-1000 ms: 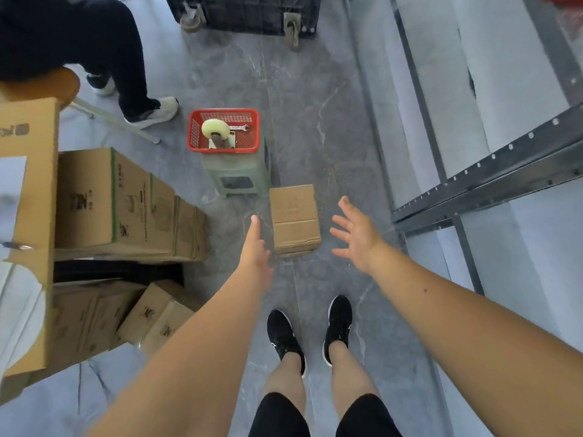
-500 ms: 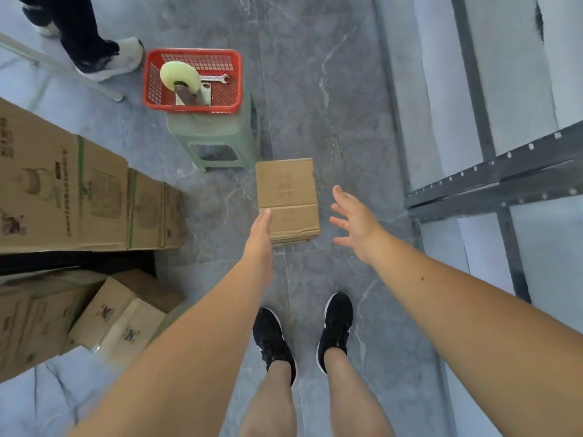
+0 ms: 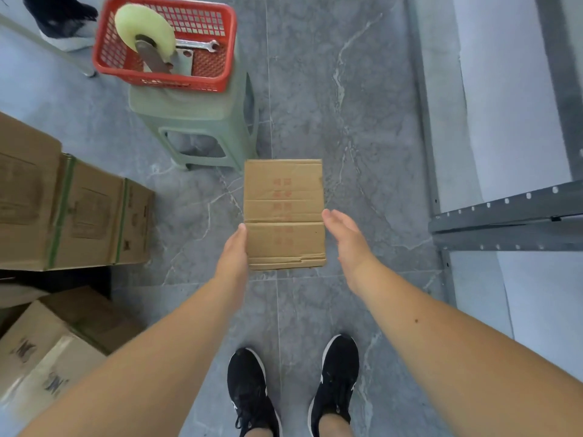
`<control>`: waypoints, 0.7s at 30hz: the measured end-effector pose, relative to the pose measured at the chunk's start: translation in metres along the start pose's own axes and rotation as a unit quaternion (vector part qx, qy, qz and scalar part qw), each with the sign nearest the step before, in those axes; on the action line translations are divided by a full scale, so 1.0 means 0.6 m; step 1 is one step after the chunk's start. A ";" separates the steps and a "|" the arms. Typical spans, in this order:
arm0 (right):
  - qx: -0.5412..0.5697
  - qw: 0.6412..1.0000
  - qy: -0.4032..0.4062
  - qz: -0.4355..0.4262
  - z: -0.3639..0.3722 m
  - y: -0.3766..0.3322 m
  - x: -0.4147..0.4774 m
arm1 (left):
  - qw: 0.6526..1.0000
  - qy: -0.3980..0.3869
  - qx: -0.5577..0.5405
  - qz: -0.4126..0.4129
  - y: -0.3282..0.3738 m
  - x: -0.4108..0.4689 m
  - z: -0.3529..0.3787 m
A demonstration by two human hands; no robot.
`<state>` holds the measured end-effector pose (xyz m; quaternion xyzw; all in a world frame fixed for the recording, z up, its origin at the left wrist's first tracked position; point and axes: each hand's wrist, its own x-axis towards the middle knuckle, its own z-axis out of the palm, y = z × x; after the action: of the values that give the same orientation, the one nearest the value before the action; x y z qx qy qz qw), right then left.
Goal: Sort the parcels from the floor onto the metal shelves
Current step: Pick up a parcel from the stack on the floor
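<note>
On the grey marble-patterned floor (image 3: 362,99), just ahead of the person's black shoes (image 3: 252,392), lies a small flat cardboard parcel (image 3: 284,212) with faint red print and a fold line across its middle. The left hand (image 3: 232,253) has its fingers straight and pressed together, the edge of the hand against the parcel's left side; the right hand (image 3: 345,236) is spread a little and slightly cupped, its fingertips at the right edge, though whether it actually touches I cannot tell. Neither hand has closed on anything. Set one on each side like this, they look ready to clamp the parcel between the palms and lift it level, which suits something this thin and floppy. Just behind the parcel is a pale green plastic stool (image 3: 202,121) carrying a red basket (image 3: 227,33) with a roll of tape (image 3: 143,26) and a wrench (image 3: 197,45) inside. Large cardboard boxes (image 3: 72,212) are stacked to the left, with more tipped below them. To the right runs the grey metal shelf frame (image 3: 504,212), its perforated rail near the parcel, so the carry should be short. Another person's shoe shows at top left.
</note>
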<state>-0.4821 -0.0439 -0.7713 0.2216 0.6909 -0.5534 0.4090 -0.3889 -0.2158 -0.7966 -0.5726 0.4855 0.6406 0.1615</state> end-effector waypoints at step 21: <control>0.033 0.999 0.003 -0.024 0.029 0.090 0.184 | 1.000 -0.005 0.029 0.000 0.003 0.161 0.012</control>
<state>-0.4981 -0.0611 -0.8932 0.2205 0.6786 -0.5848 0.3858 -0.4227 -0.2445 -0.8826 -0.5646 0.5033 0.6288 0.1803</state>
